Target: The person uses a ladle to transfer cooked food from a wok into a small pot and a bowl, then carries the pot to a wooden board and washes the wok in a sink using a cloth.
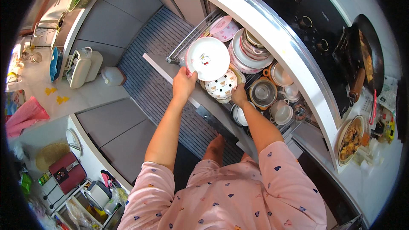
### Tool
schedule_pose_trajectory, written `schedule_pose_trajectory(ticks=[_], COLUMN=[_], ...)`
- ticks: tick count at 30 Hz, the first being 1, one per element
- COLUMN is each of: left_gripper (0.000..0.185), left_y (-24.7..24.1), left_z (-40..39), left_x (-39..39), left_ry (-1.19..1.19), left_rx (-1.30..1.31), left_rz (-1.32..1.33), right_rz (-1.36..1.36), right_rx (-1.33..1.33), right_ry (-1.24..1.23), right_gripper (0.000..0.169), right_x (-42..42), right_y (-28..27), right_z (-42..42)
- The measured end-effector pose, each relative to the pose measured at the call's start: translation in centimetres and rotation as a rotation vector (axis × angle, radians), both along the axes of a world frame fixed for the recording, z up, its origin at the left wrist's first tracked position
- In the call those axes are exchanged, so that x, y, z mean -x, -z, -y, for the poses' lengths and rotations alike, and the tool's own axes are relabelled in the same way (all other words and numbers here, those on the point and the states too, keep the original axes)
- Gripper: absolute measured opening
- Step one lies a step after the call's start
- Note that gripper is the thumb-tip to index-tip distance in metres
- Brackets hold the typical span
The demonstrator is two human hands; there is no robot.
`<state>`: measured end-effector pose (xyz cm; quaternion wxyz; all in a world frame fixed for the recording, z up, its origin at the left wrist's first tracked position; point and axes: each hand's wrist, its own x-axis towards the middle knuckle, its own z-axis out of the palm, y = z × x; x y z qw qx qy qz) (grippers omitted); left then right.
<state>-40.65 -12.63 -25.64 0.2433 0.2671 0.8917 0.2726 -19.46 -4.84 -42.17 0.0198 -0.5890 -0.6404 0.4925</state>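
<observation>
With my left hand [184,84] I grip the near rim of a white plate [209,58] that has a cartoon cat on it and a pink edge. Below and to its right, my right hand [240,95] is on the edge of an upturned white bowl [221,85] patterned with bears and black dots. Whether the fingers are closed around that bowl is hard to see. Both pieces are over a pulled-out wire drawer [188,35]. Beside the plate are a pink lidded bowl [223,28] and stacked dishes with pink rims [235,49].
A steel bowl [263,92], pale cups [281,111] and other vessels fill the drawer's near right part. Above the drawer runs the white counter edge [287,48] with a black gas hob [314,22], a wok [372,57] and a bowl of cooked food [350,140].
</observation>
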Motion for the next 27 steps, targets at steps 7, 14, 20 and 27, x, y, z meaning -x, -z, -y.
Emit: schedule_pose_trajectory(ticks=[7, 14, 20, 27], left_gripper=[0.028, 0.014, 0.015, 0.019], left_y=[0.0, -2.5, -5.2, -8.3], left_z=[1.9, 4.8, 7.2, 8.3], left_x=[-1.0, -3.1, -3.3, -4.3], left_ry=[-0.125, -0.308, -0.332, -0.375], left_rx=[-0.111, -0.354, -0.348, -0.363], left_rz=[0.167, 0.48, 0.471, 0.455], right_rz=[-0.096, -0.208, 0.211, 0.362], right_rx=[0.073, -0.461, -0.556, -0.748], right_ry=[-0.112, -0.468, -0.687, -0.719], right_gripper=[0.05, 0.081, 0.101, 0.12], right_x=[-1.2, -4.7, -4.4, -4.2], right_y=[-2.5, -15.3, -20.3, -23.7], right_z=[0.0, 5.5, 6.2, 2.5])
